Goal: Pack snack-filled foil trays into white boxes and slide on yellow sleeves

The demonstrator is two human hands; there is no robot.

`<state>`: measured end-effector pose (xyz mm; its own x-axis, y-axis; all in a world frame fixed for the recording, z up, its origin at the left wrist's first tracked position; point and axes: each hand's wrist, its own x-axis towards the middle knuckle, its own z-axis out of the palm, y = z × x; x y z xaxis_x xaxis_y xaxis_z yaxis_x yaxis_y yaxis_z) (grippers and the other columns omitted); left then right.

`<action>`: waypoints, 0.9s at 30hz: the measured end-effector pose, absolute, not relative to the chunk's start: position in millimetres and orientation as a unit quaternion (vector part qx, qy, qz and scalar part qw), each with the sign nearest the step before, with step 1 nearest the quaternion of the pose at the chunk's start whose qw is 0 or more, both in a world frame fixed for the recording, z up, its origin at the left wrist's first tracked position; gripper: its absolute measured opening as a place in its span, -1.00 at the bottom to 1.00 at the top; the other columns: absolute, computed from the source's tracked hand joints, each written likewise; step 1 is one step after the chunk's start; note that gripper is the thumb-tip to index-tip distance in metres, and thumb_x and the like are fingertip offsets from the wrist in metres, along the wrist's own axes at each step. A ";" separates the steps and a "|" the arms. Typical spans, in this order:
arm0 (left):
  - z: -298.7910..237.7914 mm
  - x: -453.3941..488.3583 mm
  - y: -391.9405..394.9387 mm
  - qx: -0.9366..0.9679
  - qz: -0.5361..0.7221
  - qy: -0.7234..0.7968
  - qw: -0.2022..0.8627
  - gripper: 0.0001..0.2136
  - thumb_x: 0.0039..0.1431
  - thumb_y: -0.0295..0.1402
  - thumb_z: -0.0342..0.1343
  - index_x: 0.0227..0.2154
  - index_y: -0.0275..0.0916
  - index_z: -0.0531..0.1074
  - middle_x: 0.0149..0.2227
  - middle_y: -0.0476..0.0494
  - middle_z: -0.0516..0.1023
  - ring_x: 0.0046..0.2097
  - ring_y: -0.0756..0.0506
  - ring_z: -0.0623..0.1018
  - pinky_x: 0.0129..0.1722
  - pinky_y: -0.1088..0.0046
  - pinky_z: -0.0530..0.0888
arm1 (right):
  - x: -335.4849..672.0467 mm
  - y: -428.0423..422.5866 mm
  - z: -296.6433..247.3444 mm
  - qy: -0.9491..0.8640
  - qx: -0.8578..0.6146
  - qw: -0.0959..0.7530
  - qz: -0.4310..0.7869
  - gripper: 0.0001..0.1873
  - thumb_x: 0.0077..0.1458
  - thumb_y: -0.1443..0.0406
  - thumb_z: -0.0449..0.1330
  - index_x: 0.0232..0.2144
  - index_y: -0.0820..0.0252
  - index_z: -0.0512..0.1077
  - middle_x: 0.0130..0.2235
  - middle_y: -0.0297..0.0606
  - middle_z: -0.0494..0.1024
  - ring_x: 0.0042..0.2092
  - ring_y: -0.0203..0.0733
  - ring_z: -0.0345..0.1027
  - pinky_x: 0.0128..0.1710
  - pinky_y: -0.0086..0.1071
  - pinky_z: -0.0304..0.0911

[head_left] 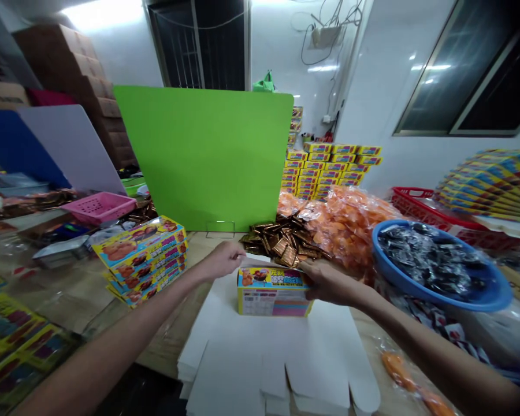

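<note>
A small printed carton (275,300), yellow and blue with pink lettering, stands on a stack of flat white cardboard blanks (273,346) in front of me. Its top edge shows a pale raised flap. My right hand (331,282) grips the carton's right end, thumb and fingers around the corner. At the far left corner my left hand (223,260) has its fingers curled together at the flap's edge; the fingertips are partly hidden. Just behind the carton lies a heap of brown-gold wrapped sachets (286,242).
Finished-looking cartons (145,260) are stacked at left. Orange wrapped packets (346,225) pile up behind right, beside a blue basin (442,266) of dark wrapped pieces. A green board (212,156) stands upright at the back. A pink basket (99,207) sits far left, a red crate (416,199) far right.
</note>
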<state>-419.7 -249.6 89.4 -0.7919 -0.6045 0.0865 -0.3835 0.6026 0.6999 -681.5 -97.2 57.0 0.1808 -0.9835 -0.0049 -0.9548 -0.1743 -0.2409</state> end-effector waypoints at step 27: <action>47.4 -406.2 -206.4 0.152 0.010 -0.982 0.111 -0.57 0.09 -0.42 0.04 0.07 -0.09 0.37 0.11 -0.36 0.35 0.08 -0.34 0.37 0.05 0.01 0.29 | -642.5 -69.5 16.1 0.679 -0.698 0.054 -0.222 -0.19 -0.06 0.42 0.17 0.23 0.17 -0.03 0.20 0.09 0.13 0.02 0.07 0.31 -0.07 -0.13 0.31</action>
<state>-406.2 -206.4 47.4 -0.9293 -0.2960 0.2209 -0.3004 0.9537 0.0145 -642.5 -69.5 16.1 -0.0205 -0.9714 0.2365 -0.9234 -0.0723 -0.3770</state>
